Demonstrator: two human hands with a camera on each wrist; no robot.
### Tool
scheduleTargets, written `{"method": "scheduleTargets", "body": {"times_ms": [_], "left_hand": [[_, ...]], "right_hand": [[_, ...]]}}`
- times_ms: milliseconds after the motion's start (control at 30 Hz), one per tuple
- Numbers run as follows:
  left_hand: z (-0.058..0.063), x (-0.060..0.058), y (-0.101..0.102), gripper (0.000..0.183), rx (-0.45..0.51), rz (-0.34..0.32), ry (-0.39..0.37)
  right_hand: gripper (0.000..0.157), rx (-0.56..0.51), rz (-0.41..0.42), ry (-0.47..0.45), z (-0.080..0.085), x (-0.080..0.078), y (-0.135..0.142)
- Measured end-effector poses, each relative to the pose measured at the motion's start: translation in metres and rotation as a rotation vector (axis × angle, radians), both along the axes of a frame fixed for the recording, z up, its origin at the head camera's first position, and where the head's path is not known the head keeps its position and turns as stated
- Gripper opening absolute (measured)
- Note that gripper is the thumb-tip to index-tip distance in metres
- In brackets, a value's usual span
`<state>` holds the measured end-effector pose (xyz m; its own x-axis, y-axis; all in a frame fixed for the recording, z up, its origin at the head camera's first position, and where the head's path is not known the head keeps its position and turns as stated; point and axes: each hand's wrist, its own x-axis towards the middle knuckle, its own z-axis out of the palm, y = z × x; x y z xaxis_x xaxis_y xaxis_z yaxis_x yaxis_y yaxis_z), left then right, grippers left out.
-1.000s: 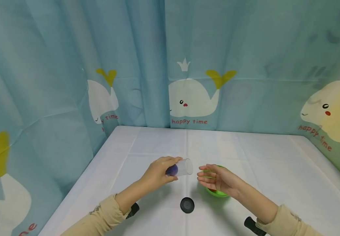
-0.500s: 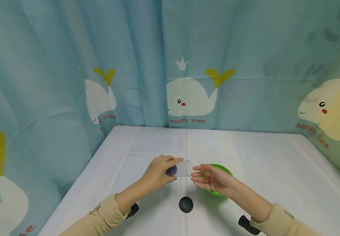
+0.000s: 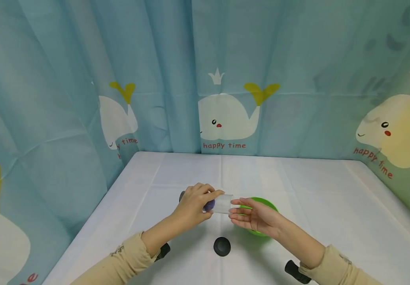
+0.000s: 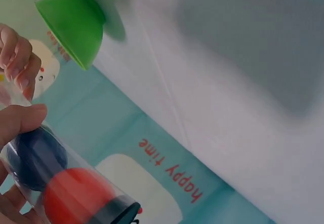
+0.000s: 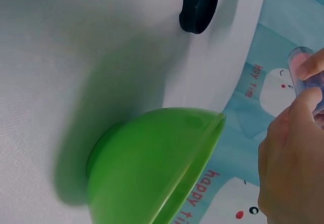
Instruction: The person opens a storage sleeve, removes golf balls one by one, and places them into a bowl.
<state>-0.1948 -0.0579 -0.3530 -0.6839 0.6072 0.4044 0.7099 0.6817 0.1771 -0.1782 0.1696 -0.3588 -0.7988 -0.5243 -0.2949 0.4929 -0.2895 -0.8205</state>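
Note:
My left hand (image 3: 192, 206) grips a clear plastic tube (image 3: 223, 204) lying nearly level above the table. Inside it, a dark blue ball (image 4: 38, 158) sits against a red ball (image 4: 76, 196); a dark cap (image 4: 121, 214) closes that end. My right hand (image 3: 252, 215) has its fingers loosely extended, palm facing the tube, fingertips right at the tube's open end. Beneath and behind the right hand stands a green bowl (image 3: 267, 202), partly hidden by it in the head view. A black round lid (image 3: 222, 246) lies on the table nearer to me.
The white-covered table (image 3: 318, 206) reaches back to a blue-green whale-print curtain (image 3: 155, 79). Black cylindrical pieces show beside both sleeves, one at the left cuff (image 3: 163, 251) and one at the right cuff (image 3: 296, 271).
My right hand has moved left, from over the bowl to the tube's open end. My left hand has turned the tube a little, bringing its dark capped end into sight behind the knuckles.

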Motion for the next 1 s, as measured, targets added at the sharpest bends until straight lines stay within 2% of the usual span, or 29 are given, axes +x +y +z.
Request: {"method": "scheduleTargets", "body": {"times_ms": [200, 400, 667, 733, 867, 1000], "left_hand": [[0.006, -0.001, 0.000, 0.056, -0.045, 0.009, 0.049], [0.006, -0.001, -0.001, 0.055, -0.077, 0.020, 0.092], [0.008, -0.002, 0.000, 0.051, -0.079, 0.010, 0.197], [0.009, -0.003, 0.000, 0.050, -0.085, 0.008, 0.217], [0.012, -0.003, 0.000, 0.051, -0.099, 0.010, 0.213], [0.013, -0.004, -0.001, 0.052, -0.090, 0.015, 0.178]], "right_hand": [[0.030, -0.022, -0.020, -0.035, 0.002, -0.001, -0.003], [0.035, -0.041, -0.022, -0.045, 0.002, -0.001, -0.005], [0.046, -0.034, -0.034, -0.044, 0.001, 0.001, -0.006], [0.042, -0.039, -0.039, -0.045, 0.001, 0.001, -0.007], [0.042, -0.060, -0.046, -0.054, 0.004, 0.000, -0.007], [0.055, -0.060, -0.058, -0.061, 0.006, 0.000, -0.008]]}}
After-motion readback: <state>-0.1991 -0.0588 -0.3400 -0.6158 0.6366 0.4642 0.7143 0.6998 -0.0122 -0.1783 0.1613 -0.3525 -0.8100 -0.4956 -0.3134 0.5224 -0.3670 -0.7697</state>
